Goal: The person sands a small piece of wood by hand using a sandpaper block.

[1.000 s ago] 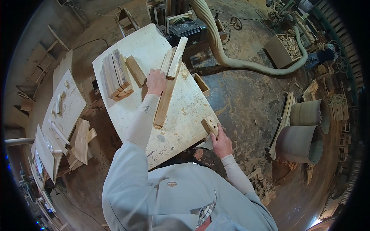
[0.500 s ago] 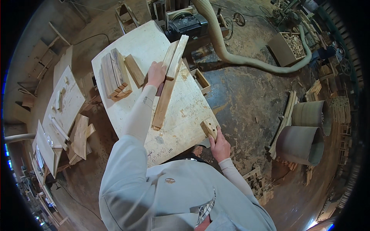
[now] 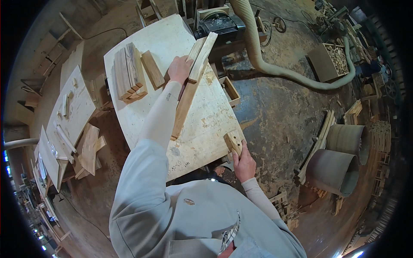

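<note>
My left hand (image 3: 180, 69) is on the pale tabletop (image 3: 206, 129), its curled fingers gripping the left edge of a short wooden strip (image 3: 197, 50). Against that strip lies a longer pale batten (image 3: 203, 58), and a brown board (image 3: 186, 109) runs below them toward me. A dark reddish edge shows partly beneath my left wrist. At the near right corner, my right hand (image 3: 245, 164) is closed around the end of a small wooden block (image 3: 232, 141) with dark holes. To the left sit a stack of brown wood pieces (image 3: 129, 73) and a single piece (image 3: 152, 69).
Beyond the table stands a machine with a dark motor (image 3: 219, 26) and a thick ribbed hose (image 3: 254, 47). An open wooden box (image 3: 230, 91) adjoins the table's right edge. Two large drums (image 3: 333, 170) and a scrap-filled crate (image 3: 320, 64) stand to the right; panels (image 3: 73, 107) lie left.
The view has shifted slightly, moving the table and the floor items in the picture. Both hands keep nearly the same places on the wood.
</note>
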### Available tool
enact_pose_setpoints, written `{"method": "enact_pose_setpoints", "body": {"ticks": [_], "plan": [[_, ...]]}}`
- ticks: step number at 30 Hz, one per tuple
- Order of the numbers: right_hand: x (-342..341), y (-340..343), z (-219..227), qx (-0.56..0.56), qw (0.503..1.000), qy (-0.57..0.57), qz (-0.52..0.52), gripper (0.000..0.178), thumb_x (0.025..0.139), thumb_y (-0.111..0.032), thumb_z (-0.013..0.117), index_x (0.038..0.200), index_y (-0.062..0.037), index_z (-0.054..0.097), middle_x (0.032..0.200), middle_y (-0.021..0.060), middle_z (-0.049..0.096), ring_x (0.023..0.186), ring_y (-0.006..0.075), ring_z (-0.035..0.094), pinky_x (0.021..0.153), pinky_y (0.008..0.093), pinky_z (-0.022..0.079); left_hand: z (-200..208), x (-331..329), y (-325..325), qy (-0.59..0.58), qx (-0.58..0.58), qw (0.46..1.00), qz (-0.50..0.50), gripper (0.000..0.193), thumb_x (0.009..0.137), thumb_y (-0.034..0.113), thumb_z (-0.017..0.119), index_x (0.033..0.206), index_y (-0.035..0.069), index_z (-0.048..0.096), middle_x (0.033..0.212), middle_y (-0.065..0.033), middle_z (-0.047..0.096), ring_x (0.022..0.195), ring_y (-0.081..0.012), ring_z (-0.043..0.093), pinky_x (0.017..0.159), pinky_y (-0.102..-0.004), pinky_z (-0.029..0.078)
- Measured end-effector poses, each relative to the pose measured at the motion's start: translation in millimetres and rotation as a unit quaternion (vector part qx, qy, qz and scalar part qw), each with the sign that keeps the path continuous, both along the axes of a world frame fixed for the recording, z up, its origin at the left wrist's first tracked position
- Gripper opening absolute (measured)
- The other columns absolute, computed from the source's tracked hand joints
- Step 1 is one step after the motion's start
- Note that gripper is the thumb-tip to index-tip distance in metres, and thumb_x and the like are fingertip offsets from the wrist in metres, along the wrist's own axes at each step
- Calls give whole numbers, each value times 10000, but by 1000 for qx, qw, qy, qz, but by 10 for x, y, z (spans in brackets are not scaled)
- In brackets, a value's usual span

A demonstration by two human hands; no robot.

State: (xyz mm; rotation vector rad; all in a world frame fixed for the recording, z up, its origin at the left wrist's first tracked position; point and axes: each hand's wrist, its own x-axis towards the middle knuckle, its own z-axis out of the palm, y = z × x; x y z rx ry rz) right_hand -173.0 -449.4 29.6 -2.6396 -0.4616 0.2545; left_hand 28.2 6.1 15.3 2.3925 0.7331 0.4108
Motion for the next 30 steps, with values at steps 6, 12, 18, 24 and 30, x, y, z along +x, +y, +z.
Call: {"method": "enact_pose_setpoints", "body": {"ticks": [6, 12, 18, 24, 30], "plan": [[6, -10, -96, 14, 1000, 5, -3, 682, 1099, -330, 663, 1674, -48, 429, 1306, 288, 750, 1049, 471, 773, 870, 543, 628, -61, 80, 80, -11, 1, 1000, 10, 473, 1045, 449, 693, 1405, 154, 781, 1314, -212, 734, 1252, -426, 698, 1075, -521, 561], [1, -19, -209, 21, 1000, -7, -8, 669, 1114, -345, 638, 1672, -41, 429, 1315, 290, 749, 1062, 477, 767, 885, 554, 620, -112, 110, 98, -57, 28, 998, 1, 496, 1029, 461, 704, 1357, 102, 802, 1274, -270, 770, 1213, -440, 724, 1070, -503, 566], [0, -14, -288, 64, 996, -66, 4, 647, 1110, -387, 636, 1629, -33, 480, 1283, 289, 760, 1020, 485, 772, 835, 554, 626, -32, 124, 111, -44, 36, 998, -4, 487, 1033, 453, 689, 1347, 98, 804, 1310, -232, 777, 1225, -430, 727, 1065, -501, 574], [-22, -10, -258, 62, 997, -32, -13, 670, 1108, -404, 636, 1658, -61, 466, 1257, 280, 771, 1039, 475, 772, 865, 560, 618, 20, 102, 82, -16, 26, 999, 12, 465, 1051, 459, 671, 1384, 158, 792, 1369, -178, 769, 1289, -396, 711, 1087, -503, 571], [-35, -4, -199, 54, 998, -39, -22, 683, 1105, -418, 642, 1675, -92, 455, 1260, 264, 776, 1052, 461, 777, 891, 547, 620, 15, 91, 86, 11, 21, 1000, 8, 462, 1068, 475, 660, 1431, 209, 768, 1435, -186, 720, 1322, -399, 694, 1105, -519, 565]]}}
